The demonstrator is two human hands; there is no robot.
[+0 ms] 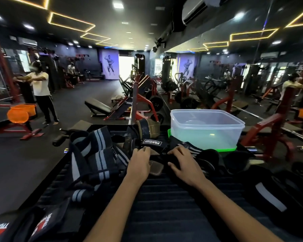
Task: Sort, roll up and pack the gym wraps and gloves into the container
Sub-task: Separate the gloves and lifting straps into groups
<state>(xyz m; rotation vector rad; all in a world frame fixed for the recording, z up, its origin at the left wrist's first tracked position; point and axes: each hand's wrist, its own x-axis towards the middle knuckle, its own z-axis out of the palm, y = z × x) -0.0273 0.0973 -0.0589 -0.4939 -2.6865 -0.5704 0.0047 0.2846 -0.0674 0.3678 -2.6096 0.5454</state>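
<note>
Still sorting: left hand (140,159) and right hand (180,160) both grip a black glove (157,151) mid-table; next, lift it toward the empty container (206,126).

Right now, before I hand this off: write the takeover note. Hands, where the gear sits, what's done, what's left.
Left hand: fingers curled on the black strap with the white label.
Right hand: grips the same dark strap further right.
Container: clear tub, far right of the bench, on its green lid, nothing in it.
Striped wraps: loose pile to the left.
Tan-and-black glove: beyond the hands, beside the tub.
Done: nothing packed.
Left: roll the strap in hand, then sort, roll and pack the rest.
</note>
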